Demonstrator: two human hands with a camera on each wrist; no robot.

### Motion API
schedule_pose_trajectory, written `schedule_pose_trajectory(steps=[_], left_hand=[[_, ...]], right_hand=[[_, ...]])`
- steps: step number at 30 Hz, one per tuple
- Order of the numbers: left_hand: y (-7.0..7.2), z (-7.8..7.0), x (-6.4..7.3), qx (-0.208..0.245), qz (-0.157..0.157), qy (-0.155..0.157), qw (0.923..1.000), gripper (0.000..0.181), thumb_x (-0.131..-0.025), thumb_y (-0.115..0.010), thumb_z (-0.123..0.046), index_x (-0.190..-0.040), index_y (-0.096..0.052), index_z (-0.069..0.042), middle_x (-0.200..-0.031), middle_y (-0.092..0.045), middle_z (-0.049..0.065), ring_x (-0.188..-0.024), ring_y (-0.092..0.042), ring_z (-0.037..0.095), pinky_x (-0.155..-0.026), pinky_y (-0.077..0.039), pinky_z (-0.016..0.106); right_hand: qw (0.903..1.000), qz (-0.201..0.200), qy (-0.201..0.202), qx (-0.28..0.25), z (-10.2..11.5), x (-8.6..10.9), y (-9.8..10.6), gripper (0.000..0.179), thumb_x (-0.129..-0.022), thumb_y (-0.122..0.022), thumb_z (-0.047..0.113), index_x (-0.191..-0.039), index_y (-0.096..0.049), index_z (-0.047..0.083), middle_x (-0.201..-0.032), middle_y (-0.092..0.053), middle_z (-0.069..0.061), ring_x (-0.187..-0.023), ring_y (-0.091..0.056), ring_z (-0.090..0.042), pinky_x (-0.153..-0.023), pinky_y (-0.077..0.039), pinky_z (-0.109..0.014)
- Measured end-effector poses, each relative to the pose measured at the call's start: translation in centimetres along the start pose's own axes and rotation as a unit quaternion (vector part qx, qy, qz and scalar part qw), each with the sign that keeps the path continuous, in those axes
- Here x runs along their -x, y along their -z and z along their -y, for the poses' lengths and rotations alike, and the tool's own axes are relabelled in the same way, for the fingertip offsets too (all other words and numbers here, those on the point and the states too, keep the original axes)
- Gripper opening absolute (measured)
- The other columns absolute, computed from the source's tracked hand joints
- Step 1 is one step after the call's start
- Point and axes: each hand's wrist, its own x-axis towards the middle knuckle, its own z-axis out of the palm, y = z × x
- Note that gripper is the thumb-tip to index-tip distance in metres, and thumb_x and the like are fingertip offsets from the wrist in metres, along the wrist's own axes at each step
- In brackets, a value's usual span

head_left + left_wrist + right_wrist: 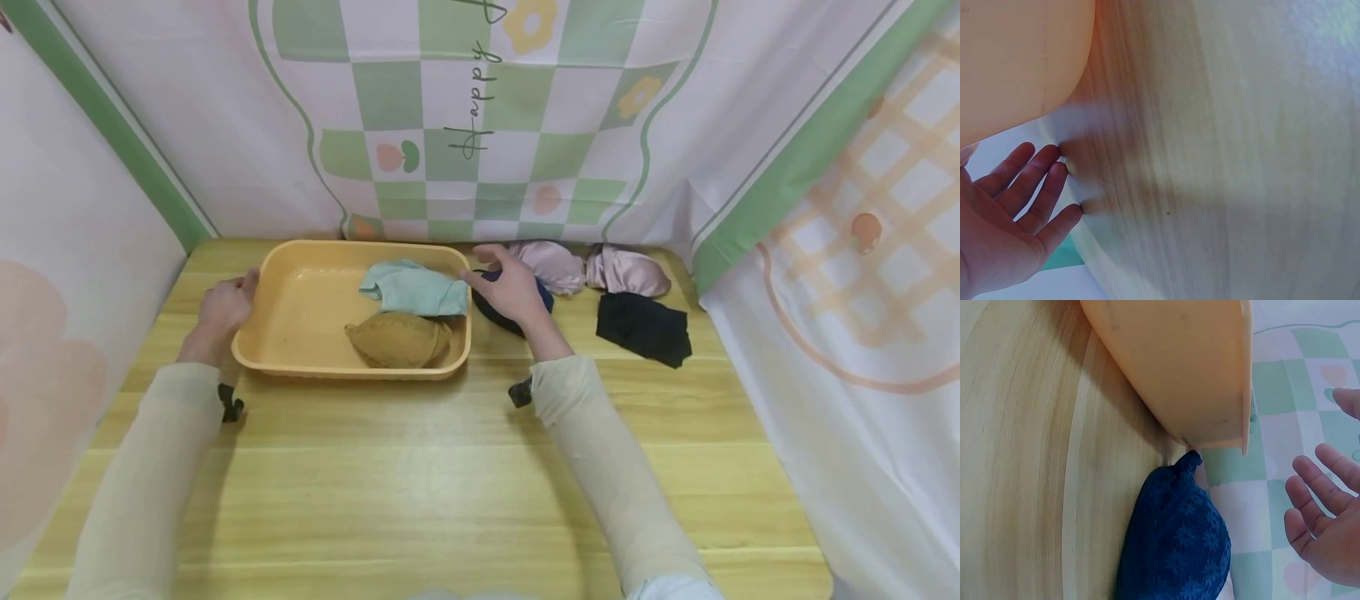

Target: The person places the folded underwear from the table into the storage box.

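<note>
A yellow plastic tray (292, 321) stands at the back left of the table, holding a folded mint-green cloth (416, 287) and a mustard bra (401, 342) in its right half. My left hand (223, 308) is at the tray's left end; in the left wrist view its fingers (1029, 178) spread loosely under the tray's corner, thumb mostly hidden. Just off the tray's right rim, my right hand (512, 287) hovers over a dark navy lace bra (1175, 544). The right wrist view has its fingers (1322, 494) apart and relaxed, holding nothing.
Behind the right hand, a pink satin bra (628, 271) lies against the back curtain (450, 200). A folded black cloth (643, 327) is in front of it. Printed curtains enclose the wooden table (405, 483) at the back and both sides.
</note>
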Motion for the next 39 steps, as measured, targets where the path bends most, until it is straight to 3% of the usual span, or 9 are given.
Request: schedule_pose_trajectory(steps=[10, 20, 39], left_hand=[[0.0, 0.3, -0.1, 0.002, -0.003, -0.017, 0.9999, 0.091, -0.100, 0.001, -0.063, -0.152, -0.031, 0.004, -0.149, -0.035, 0.039, -0.135, -0.032, 0.061, -0.115, -0.026, 0.068], [0.1, 0.0, 0.0, 0.006, 0.000, -0.008, 0.9999, 0.091, -0.099, 0.001, -0.064, -0.154, -0.029, 0.002, -0.151, -0.033, 0.039, -0.136, -0.030, 0.061, -0.116, -0.025, 0.068], [-0.1, 0.1, 0.0, 0.010, 0.003, 0.006, 0.9999, 0.098, -0.095, 0.003, -0.071, -0.155, -0.027, 0.000, -0.152, -0.032, 0.038, -0.138, -0.029, 0.060, -0.116, -0.024, 0.068]], right_hand=[[0.9999, -0.007, -0.011, -0.007, -1.6, 0.2, 0.8, 0.059, -0.091, -0.068, 0.052, -0.138, -0.057, 0.018, -0.135, -0.063, -0.006, -0.120, -0.058, -0.029, -0.100, -0.049, -0.046], [0.9997, -0.015, -0.013, -0.017, -2.9, 0.3, 1.7, 0.056, -0.092, -0.067, 0.048, -0.138, -0.057, 0.017, -0.135, -0.062, -0.009, -0.119, -0.057, -0.030, -0.101, -0.048, -0.046], [0.9993, -0.026, -0.018, 0.020, -5.2, 0.6, 2.0, 0.056, -0.092, -0.069, 0.041, -0.135, -0.058, 0.008, -0.135, -0.063, -0.013, -0.119, -0.059, -0.035, -0.104, -0.048, -0.046]])
